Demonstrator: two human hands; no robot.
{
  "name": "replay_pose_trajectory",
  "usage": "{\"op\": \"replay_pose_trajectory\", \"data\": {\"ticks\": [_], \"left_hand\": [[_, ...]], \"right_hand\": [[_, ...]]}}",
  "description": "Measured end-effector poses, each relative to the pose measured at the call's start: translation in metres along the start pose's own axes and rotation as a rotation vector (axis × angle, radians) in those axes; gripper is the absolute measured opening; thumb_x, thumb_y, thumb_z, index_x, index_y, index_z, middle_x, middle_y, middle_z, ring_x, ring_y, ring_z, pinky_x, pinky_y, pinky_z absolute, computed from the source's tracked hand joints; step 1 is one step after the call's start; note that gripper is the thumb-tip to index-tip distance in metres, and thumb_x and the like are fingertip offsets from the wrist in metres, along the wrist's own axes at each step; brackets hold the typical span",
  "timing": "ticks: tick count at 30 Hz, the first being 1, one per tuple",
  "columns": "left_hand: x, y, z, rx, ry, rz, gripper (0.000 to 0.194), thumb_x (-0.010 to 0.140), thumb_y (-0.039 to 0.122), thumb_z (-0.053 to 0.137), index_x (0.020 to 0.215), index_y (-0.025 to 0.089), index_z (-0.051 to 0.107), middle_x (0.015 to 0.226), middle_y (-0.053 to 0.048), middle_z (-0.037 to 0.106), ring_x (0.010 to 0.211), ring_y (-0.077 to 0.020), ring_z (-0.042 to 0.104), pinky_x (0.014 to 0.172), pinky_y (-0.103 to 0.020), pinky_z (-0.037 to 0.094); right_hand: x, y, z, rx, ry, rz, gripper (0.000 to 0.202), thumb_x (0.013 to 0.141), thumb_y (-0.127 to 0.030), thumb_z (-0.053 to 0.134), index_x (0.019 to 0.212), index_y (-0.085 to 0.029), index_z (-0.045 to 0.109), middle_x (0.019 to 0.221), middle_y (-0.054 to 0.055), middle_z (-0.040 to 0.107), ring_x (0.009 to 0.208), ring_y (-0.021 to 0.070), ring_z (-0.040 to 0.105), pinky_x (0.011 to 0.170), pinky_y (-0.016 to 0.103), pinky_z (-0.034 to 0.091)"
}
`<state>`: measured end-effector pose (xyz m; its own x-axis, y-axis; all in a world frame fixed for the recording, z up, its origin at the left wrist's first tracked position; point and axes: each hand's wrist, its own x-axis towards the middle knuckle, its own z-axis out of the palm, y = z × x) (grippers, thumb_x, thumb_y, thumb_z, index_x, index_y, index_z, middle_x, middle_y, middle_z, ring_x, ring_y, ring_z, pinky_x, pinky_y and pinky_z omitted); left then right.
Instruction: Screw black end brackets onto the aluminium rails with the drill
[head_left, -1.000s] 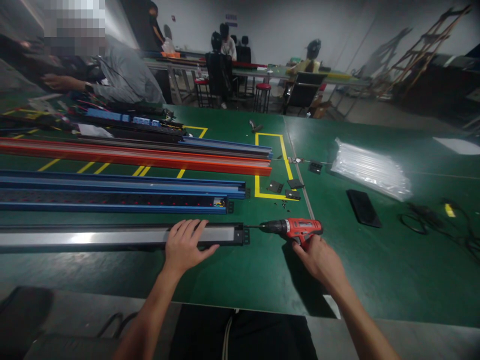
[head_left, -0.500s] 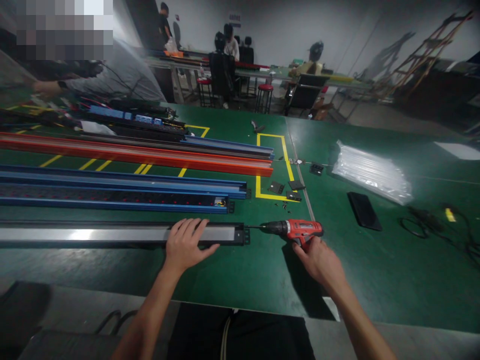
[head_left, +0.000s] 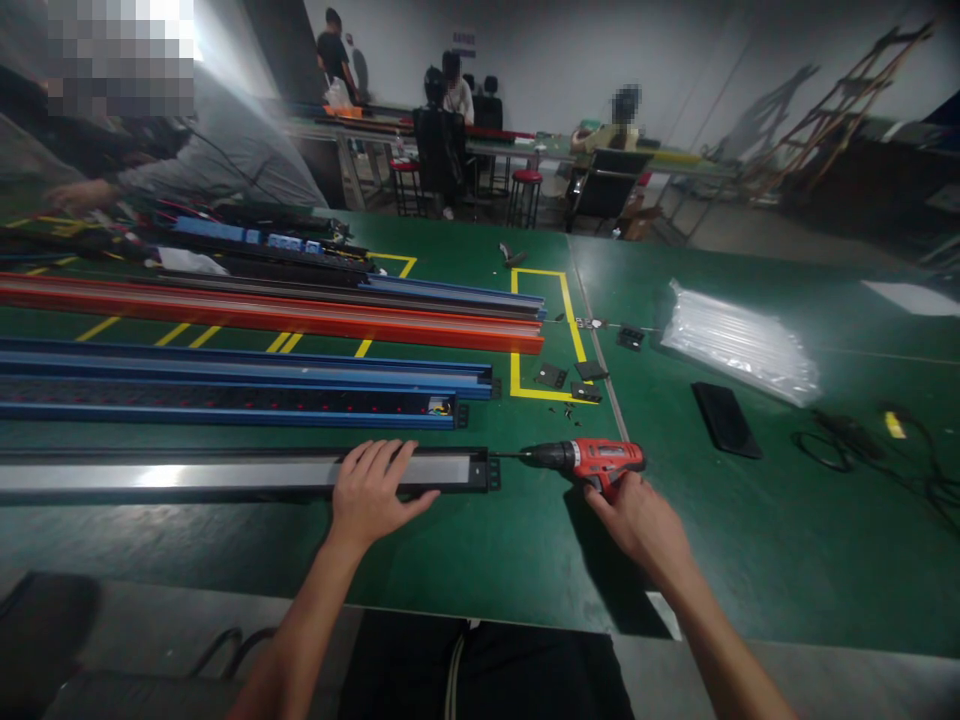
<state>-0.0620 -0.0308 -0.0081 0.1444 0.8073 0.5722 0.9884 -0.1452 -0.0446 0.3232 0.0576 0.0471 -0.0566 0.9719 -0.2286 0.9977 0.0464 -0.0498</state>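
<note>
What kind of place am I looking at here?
Probably an assembly workshop: long metal-like rails on a green worktable, a red power drill, and people seated at another bench behind.

We count one red-and-black drill point(head_left: 604, 456), one left hand point(head_left: 371, 495) and one right hand point(head_left: 645, 515). Long stuff on our bench point(head_left: 450, 555): one silver-faced black profile point(head_left: 247, 474), two blue channels point(head_left: 375, 372) next in, one orange channel point(head_left: 420, 328) past those. Loose black brackets point(head_left: 552, 375): four. Also one black flat slab point(head_left: 725, 420), one clear bag of tubes point(head_left: 739, 345), one white sheet point(head_left: 911, 297). Behind: two red-topped stools point(head_left: 527, 177). Tiny black bits point(head_left: 568, 413) beside the brackets: several, too small for us to count.
</note>
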Motion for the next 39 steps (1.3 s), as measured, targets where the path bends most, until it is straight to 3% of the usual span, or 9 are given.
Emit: {"op": "replay_pose_trajectory", "data": {"ticks": [39], "left_hand": [[-0.0003,-0.0006,0.0014,0.011,0.011,0.003,0.068,0.082,0.068,0.067,0.126,0.015,0.068,0.113,-0.016,0.073,0.104,-0.0340,0.068,0.100,-0.051,0.047]], "right_hand": [[-0.0001,0.0002,0.0000,0.008,0.001,0.003,0.045,0.099,-0.056,0.048,0.104,-0.013,0.059,0.102,0.020,0.071,0.095,0.0320,0.072,0.079,0.037,0.047]]}}
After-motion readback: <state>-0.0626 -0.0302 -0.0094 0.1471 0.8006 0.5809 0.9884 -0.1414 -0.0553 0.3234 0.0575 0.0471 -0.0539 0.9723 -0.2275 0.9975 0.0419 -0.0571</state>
